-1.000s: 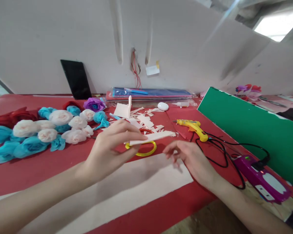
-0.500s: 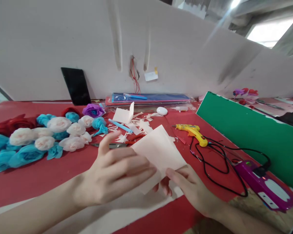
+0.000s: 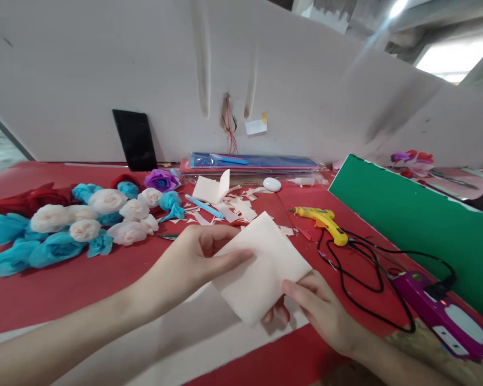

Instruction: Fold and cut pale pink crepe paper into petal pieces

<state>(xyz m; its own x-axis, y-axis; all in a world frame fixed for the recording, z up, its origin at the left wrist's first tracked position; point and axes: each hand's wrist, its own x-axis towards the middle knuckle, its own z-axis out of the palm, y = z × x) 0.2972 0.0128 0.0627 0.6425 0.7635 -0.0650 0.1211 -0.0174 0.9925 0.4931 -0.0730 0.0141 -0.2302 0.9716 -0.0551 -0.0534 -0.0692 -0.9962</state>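
Note:
A pale pink square of paper (image 3: 265, 268) is held up between both hands, above a long strip of pale paper (image 3: 161, 340) on the red table. My left hand (image 3: 203, 257) pinches its left edge, thumb on top and the other fingers behind. At the lower right corner, my right hand (image 3: 320, 305) grips it between thumb and fingers, with some fingertips showing underneath. Beyond the square lie paper scraps (image 3: 241, 206) and a light blue pen (image 3: 204, 206). Pliers or scissors (image 3: 168, 236) are partly hidden behind my left hand.
Fabric-like flowers (image 3: 84, 230) in blue, pale pink and purple lie at left. A yellow glue gun (image 3: 324, 221), its black cord and a purple power strip (image 3: 446, 316) are at right before a green board (image 3: 406, 220). A black phone or tablet (image 3: 136, 140) leans on the back wall.
My left hand has turned from lying across the paper, fingers extended, to pinching its left edge. The right hand keeps its grip. The view has shifted slightly.

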